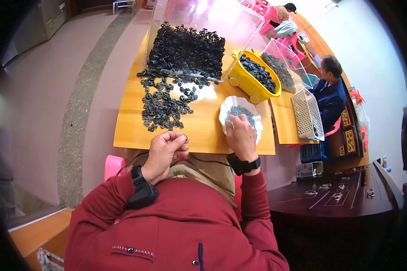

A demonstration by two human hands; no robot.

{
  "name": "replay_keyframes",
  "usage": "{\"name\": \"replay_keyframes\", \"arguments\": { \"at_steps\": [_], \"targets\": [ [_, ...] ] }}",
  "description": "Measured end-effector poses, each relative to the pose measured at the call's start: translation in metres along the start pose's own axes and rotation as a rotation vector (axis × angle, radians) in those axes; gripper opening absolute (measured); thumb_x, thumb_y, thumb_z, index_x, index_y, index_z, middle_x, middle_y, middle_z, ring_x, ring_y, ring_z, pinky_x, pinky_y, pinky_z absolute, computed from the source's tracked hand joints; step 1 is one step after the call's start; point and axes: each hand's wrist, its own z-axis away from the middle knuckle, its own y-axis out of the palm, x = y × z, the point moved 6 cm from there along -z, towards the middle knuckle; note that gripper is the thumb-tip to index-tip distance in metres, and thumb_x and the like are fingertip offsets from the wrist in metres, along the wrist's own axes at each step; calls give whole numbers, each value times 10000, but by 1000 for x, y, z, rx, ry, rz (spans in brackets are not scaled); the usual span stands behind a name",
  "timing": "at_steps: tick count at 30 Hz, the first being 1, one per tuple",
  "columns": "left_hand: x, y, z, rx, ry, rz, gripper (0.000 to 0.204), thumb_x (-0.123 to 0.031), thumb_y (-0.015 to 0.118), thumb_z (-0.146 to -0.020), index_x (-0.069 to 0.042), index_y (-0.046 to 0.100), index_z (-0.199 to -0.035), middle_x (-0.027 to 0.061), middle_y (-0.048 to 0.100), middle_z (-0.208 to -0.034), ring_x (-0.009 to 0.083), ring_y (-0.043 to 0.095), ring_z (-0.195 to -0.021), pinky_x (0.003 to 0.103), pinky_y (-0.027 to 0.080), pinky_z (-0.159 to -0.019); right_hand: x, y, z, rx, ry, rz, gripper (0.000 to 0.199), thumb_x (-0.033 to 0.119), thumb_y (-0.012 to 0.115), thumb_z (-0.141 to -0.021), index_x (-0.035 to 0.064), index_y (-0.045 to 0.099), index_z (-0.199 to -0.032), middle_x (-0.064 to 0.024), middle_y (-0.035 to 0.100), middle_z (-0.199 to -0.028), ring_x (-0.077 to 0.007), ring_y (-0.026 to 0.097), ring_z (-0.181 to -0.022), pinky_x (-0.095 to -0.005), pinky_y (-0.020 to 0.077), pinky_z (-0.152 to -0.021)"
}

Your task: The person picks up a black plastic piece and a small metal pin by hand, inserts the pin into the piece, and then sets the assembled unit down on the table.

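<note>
Black part (184, 137) pinched in left hand (165, 151) (seemingly); rt hand (240, 133) in white bowl (225, 108).

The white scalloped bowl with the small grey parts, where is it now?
In the head view the white scalloped bowl sits on the wooden table, right of the loose black parts, just below the yellow scoop; the right hand reaches into it.

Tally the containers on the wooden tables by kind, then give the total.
Clear plastic bins: 2, the large one and a smaller one
Yellow tub: 1
White fluted bowl: 1, the right hand reaching into it
White mesh basket: 1
Total: 5
</note>
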Motion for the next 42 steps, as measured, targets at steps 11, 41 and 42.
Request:
{"name": "replay_keyframes", "arguments": {
  "at_steps": [11, 41, 42],
  "targets": [
    [0, 1, 0, 4, -17, -20, 96, -131, 604, -935, -38, 595, -957, 25, 624, -874, 87, 597, -749, 238, 539, -686, -45, 16, 2, 52, 37, -70, 135, 171, 615, -821, 75, 706, -850, -144, 642, -882, -368, 629, -819, -443, 501, -711],
    [3, 0, -2, 21, -29, 14, 76, -113, 602, -932, -41, 593, -957, 34, 625, -880, 90, 607, -751, 235, 559, -662, -54, 22, -8, 22, -70, -195, 87, 102, 631, -821, 33, 676, -846, -145, 635, -887, -357, 626, -820, -401, 494, -712],
    [3, 0, -2, 19, -29, 14, 76, -113, 602, -932, -41, 593, -957, 34, 625, -880, 90, 607, -751, 235, 559, -662, -54, 22, -8, 24, -81, -186, 81, 101, 619, -831, 30, 658, -837, -147, 629, -880, -361, 620, -821, -408, 490, -712]
  ]
}}
